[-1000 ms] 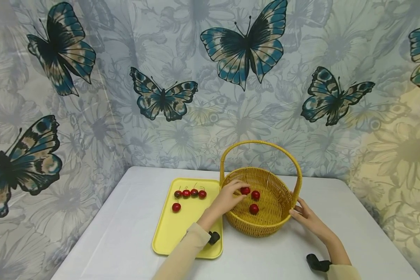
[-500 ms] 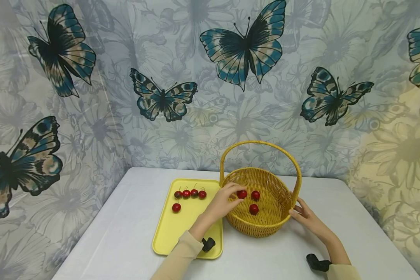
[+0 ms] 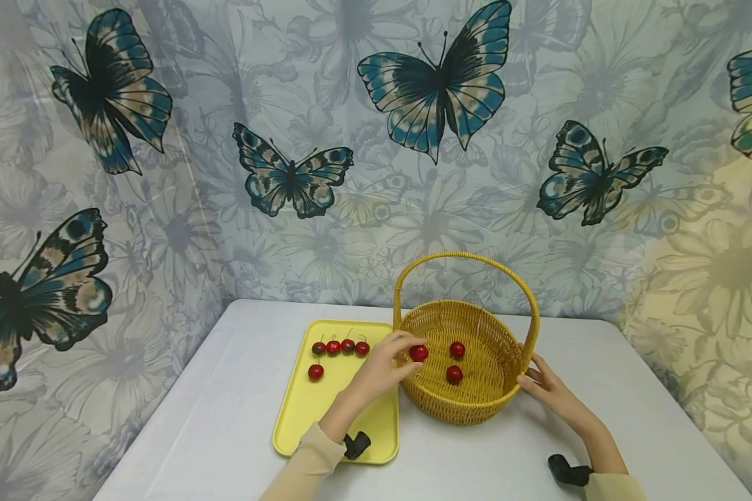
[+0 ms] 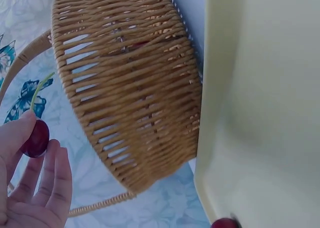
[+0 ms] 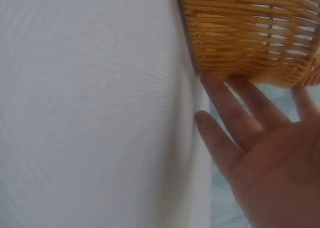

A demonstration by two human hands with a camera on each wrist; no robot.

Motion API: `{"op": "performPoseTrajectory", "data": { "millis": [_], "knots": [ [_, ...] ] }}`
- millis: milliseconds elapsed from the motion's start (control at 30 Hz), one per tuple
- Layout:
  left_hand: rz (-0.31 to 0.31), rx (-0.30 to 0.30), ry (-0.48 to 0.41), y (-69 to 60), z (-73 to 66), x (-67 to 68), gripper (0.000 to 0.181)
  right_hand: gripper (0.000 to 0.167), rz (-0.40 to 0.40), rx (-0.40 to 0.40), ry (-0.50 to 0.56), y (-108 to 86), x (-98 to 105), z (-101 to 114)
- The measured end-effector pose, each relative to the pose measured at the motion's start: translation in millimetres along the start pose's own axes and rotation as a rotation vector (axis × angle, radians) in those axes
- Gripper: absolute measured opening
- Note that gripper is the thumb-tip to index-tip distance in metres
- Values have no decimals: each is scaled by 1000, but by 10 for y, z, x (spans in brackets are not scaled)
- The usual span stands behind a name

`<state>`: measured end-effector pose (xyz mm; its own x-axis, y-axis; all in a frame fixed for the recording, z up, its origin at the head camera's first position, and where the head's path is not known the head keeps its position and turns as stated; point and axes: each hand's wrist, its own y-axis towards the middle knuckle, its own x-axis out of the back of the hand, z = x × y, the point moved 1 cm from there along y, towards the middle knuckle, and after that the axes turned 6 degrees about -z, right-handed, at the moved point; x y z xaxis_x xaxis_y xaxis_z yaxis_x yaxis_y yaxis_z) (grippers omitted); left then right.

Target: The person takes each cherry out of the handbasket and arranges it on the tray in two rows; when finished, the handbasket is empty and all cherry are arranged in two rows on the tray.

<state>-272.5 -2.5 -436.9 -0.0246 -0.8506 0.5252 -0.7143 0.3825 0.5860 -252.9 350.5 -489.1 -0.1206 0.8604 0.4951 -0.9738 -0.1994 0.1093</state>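
My left hand (image 3: 379, 365) pinches a dark red cherry (image 3: 418, 353) at the left rim of the yellow wicker basket (image 3: 457, 412). In the left wrist view this cherry (image 4: 37, 139) sits between thumb and fingers, its green stem sticking up. Two more cherries lie on the basket floor, one farther back (image 3: 457, 350) and one nearer (image 3: 454, 375). At the basket's right side, my right hand (image 3: 560, 396) rests its fingers and thumb against the outer wall. Those fingers (image 5: 235, 113) look nearly straight in the right wrist view.
Left of the basket lies a yellow tray (image 3: 307, 424). Along its back are a row of several cherries (image 3: 347, 346), with a single cherry (image 3: 315, 372) in front of them. The basket's tall arched handle (image 3: 464, 255) rises over it. A butterfly-patterned cloth (image 3: 326, 271) hangs behind the white table (image 3: 225, 403).
My left hand has moved left and toward me with the cherry, from over the basket's inside to its left rim. The right hand and the basket have stayed in place.
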Motion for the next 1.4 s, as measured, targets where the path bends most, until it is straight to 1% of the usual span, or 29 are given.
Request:
{"op": "performPoseTrajectory", "data": {
  "millis": [100, 233, 433, 600, 767, 967, 1067, 1267, 1400],
  "knots": [
    [-4, 31, -22, -33, 19, 60, 37, 64, 1, -2, -8, 3, 5, -1],
    [-10, 52, -38, -77, 50, 145, 35, 64, 5, -1, -2, 7, 9, -3],
    [-15, 87, -7, -175, 109, 279, 35, 64, 6, 5, 12, 17, -3, -5],
    [-40, 101, 23, -242, 173, 379, 36, 64, 7, 5, 9, 24, -7, -5],
    [-70, 127, 8, -297, 232, 468, 37, 64, 5, 2, 14, 16, -9, -8],
    [-108, 135, -29, -322, 296, 533, 38, 65, 7, -1, 22, 6, -6, -20],
    [-123, 142, -26, -322, 315, 568, 38, 64, 7, -1, 19, 2, -4, -13],
    [-143, 163, -30, -331, 353, 655, 29, 64, 11, 4, 25, 0, -2, 1],
    [-155, 172, -11, -338, 396, 711, 26, 64, 11, 7, 21, 6, 2, -3]
  ]
}}
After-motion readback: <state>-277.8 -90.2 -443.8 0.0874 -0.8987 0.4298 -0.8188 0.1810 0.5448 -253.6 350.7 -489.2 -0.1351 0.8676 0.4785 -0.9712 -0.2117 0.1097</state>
